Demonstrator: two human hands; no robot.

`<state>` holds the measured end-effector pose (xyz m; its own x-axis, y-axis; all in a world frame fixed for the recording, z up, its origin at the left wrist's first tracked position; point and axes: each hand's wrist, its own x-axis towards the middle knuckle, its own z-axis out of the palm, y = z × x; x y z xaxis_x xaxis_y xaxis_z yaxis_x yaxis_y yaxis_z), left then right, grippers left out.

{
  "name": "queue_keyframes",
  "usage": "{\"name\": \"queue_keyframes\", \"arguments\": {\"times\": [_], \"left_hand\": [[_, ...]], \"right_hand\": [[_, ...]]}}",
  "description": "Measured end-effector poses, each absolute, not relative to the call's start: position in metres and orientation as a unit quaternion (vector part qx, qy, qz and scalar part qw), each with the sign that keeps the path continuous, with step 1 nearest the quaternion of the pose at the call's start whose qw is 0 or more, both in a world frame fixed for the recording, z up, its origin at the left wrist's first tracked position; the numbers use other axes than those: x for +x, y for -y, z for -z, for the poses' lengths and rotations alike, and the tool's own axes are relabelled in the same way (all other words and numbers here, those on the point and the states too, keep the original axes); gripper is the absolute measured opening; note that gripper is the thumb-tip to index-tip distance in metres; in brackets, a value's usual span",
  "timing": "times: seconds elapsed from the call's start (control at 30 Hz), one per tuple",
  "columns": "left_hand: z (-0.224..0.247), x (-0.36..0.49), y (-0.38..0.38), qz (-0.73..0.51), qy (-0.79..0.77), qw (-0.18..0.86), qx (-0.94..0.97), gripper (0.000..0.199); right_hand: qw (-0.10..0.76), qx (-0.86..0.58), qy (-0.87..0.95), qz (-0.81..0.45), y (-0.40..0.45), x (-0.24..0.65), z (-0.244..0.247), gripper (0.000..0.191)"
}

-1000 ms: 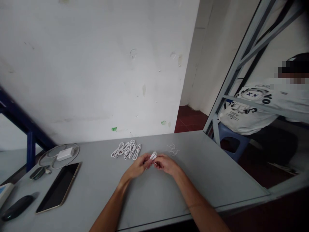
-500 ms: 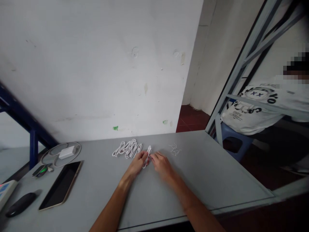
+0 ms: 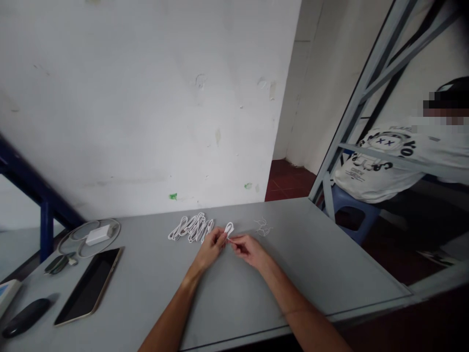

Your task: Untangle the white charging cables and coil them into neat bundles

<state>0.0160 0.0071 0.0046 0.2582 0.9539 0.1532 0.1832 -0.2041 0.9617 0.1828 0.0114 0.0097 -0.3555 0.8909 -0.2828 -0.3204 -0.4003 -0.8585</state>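
White coil (image 3: pixel 229 228) is pinched in left hand (image 3: pixel 210 248), near the pile (image 3: pixel 194 228); right hand (image 3: pixel 249 250), blurred before, is now clear beside it, so 2 hands attend 1 coil; right grip I cannot tell.

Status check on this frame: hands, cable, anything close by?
Left hand grips coiled white cable. Right hand at its near end, grip unclear. Cable pile just beyond left hand; thin strands beyond right hand.

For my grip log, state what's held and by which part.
The left hand holds a coiled white cable below its protruding loop; whether the right hand grips it too is unclear.
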Motion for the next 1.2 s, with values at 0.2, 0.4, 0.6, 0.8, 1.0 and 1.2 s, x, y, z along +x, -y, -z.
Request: {"name": "queue_keyframes", "arguments": {"times": [0.2, 0.4, 0.6, 0.8, 1.0, 1.2], "left_hand": [[0.0, 0.011, -0.011, -0.419, -0.458, 0.468, 0.629, 0.052], [-0.001, 0.013, -0.009, -0.425, -0.464, 0.363, 0.687, 0.043], [-0.003, 0.013, -0.007, -0.406, -0.44, 0.316, 0.736, 0.03], [0.001, 0.009, -0.01, -0.387, -0.42, 0.317, 0.757, 0.03], [0.009, 0.011, -0.011, -0.346, -0.455, 0.242, 0.784, 0.036], [0.018, 0.019, -0.007, -0.282, -0.509, 0.16, 0.798, 0.056]], "right_hand": [[0.462, -0.462, 0.678, -0.335, -0.003, 0.176, -0.005, 0.006], [0.444, -0.481, 0.644, -0.396, -0.003, 0.172, -0.002, 0.011], [0.421, -0.461, 0.559, -0.545, -0.011, 0.174, 0.002, 0.006], [0.465, -0.512, 0.672, -0.263, -0.01, 0.172, 0.007, 0.01], [0.443, -0.472, 0.753, -0.122, -0.007, 0.171, 0.003, 0.015], [0.448, -0.489, 0.745, -0.066, -0.004, 0.166, 0.003, 0.013]]}}
